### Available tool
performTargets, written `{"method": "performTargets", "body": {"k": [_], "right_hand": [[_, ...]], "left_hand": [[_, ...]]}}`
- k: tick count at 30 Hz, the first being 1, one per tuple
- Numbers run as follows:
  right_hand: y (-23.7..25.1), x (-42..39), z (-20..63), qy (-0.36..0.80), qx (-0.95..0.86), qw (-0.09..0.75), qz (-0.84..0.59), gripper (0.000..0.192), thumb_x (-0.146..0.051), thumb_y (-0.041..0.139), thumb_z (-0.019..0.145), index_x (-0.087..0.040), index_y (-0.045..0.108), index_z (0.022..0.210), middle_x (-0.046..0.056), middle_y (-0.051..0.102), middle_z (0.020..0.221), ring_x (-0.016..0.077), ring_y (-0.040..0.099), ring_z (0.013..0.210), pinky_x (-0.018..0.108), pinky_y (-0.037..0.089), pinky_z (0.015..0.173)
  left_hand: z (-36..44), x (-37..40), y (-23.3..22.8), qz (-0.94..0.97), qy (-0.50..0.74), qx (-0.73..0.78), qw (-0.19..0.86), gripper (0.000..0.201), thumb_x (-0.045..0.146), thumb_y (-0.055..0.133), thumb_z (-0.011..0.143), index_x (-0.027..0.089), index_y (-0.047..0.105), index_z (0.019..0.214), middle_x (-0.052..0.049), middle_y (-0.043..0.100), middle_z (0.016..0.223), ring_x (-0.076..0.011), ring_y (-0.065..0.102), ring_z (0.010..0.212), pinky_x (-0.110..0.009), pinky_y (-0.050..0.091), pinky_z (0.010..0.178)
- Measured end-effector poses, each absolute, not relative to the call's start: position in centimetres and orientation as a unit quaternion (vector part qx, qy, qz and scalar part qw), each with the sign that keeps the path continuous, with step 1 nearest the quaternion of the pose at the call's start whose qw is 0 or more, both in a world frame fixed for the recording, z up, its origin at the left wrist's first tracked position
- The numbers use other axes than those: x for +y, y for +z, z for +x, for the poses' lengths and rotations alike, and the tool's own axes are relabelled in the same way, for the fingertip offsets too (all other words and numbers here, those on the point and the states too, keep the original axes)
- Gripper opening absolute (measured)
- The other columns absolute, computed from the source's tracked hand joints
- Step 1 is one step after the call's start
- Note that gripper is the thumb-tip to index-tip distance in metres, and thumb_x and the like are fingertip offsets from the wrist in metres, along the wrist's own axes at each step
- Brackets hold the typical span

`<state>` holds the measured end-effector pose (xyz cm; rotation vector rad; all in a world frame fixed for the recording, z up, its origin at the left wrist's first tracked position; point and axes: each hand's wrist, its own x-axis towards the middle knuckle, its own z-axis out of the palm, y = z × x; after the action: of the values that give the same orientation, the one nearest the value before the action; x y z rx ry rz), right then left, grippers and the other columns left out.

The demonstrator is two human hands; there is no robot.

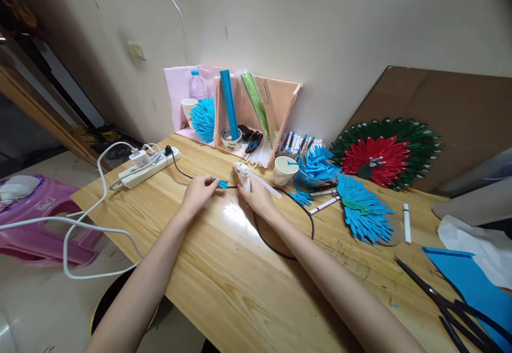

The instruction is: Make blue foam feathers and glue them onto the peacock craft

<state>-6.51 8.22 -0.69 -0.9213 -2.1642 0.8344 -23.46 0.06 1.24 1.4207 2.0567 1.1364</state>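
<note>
Forearms [138, 283] run off-frame; hands [256, 195] partly hide blue strip [223, 184], glue gun [244, 176].

Wooden table [224, 283], black scissors [440, 299], power strip [150, 173]

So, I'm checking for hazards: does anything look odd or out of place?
Mainly the black cord near the glue gun: it loops loosely under the right forearm and might snag. One white marker also lies alone, apart from the other markers.
</note>
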Motion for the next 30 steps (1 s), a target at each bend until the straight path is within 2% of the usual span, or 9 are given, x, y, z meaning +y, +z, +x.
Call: {"method": "performTargets", "body": {"k": [3, 6, 8, 16, 23, 28, 30], "right_hand": [[-0.1, 8.0, -6.7, 0.313, -0.808, 0.317, -0.385, 0.016, -0.024, 0.047, 0.079, -0.015, 0.059, 0.086, 0.007, 0.062, 0.084, 0.0208, 0.055, 0.078, 0.033, 0.042, 0.073], [0.7, 6.7, -4.6, 0.341, -0.793, 0.346, -0.368, 0.024, -0.034, 0.043, 0.084, -0.015, 0.059, 0.085, 0.005, 0.061, 0.077, 0.0191, 0.055, 0.071, 0.029, 0.041, 0.066], [0.9, 5.5, -2.5, 0.379, -0.786, 0.333, -0.358, 0.029, -0.038, 0.042, 0.085, -0.016, 0.060, 0.085, 0.003, 0.061, 0.074, 0.0178, 0.056, 0.067, 0.027, 0.041, 0.062], [-0.6, 2.8, 1.5, 0.473, -0.753, 0.284, -0.358, 0.031, -0.040, 0.044, 0.084, -0.017, 0.061, 0.093, 0.005, 0.065, 0.084, 0.0194, 0.059, 0.076, 0.030, 0.046, 0.069], [-1.0, 2.7, 1.5, 0.465, -0.758, 0.284, -0.358, 0.030, -0.039, 0.045, 0.084, -0.017, 0.061, 0.094, 0.006, 0.066, 0.088, 0.0207, 0.061, 0.082, 0.032, 0.045, 0.076], [-1.1, 2.8, 1.5, 0.458, -0.765, 0.286, -0.351, 0.031, -0.036, 0.044, 0.085, -0.019, 0.059, 0.105, 0.006, 0.065, 0.100, 0.0214, 0.059, 0.091, 0.034, 0.043, 0.082], [-1.2, 2.9, 1.5, 0.461, -0.764, 0.278, -0.355, 0.031, -0.036, 0.044, 0.085, -0.018, 0.059, 0.105, 0.006, 0.065, 0.098, 0.0212, 0.059, 0.090, 0.033, 0.043, 0.081]], "left_hand": [[-23.8, 0.3, 0.2, 0.482, 0.423, 0.733, 0.227, 0.033, 0.043, 0.053, 0.073, 0.015, 0.069, 0.067, -0.007, 0.070, 0.068, -0.0193, 0.061, 0.063, -0.025, 0.040, 0.055], [-23.5, 0.5, -0.2, 0.460, 0.441, 0.730, 0.246, 0.035, 0.044, 0.051, 0.074, 0.014, 0.069, 0.068, -0.010, 0.071, 0.073, -0.0205, 0.063, 0.069, -0.025, 0.042, 0.056], [-23.2, 0.5, -0.2, 0.442, 0.455, 0.726, 0.265, 0.035, 0.044, 0.052, 0.073, 0.013, 0.068, 0.068, -0.011, 0.071, 0.074, -0.0203, 0.064, 0.068, -0.025, 0.043, 0.055], [-21.0, 0.8, -0.4, 0.363, 0.511, 0.686, 0.369, 0.030, 0.042, 0.066, 0.062, 0.012, 0.065, 0.065, -0.009, 0.070, 0.067, -0.0172, 0.064, 0.061, -0.024, 0.044, 0.053], [-19.8, 0.5, -0.2, 0.359, 0.510, 0.673, 0.397, 0.026, 0.039, 0.068, 0.061, 0.013, 0.065, 0.061, -0.005, 0.068, 0.059, -0.0148, 0.062, 0.058, -0.023, 0.045, 0.056], [-20.0, 0.5, -0.2, 0.358, 0.508, 0.673, 0.401, 0.026, 0.039, 0.069, 0.061, 0.013, 0.065, 0.062, -0.005, 0.067, 0.058, -0.0142, 0.061, 0.056, -0.024, 0.044, 0.057], [-20.1, 0.5, -0.2, 0.361, 0.506, 0.675, 0.398, 0.028, 0.040, 0.069, 0.060, 0.013, 0.065, 0.062, -0.005, 0.067, 0.058, -0.0143, 0.060, 0.056, -0.025, 0.044, 0.057]]}}
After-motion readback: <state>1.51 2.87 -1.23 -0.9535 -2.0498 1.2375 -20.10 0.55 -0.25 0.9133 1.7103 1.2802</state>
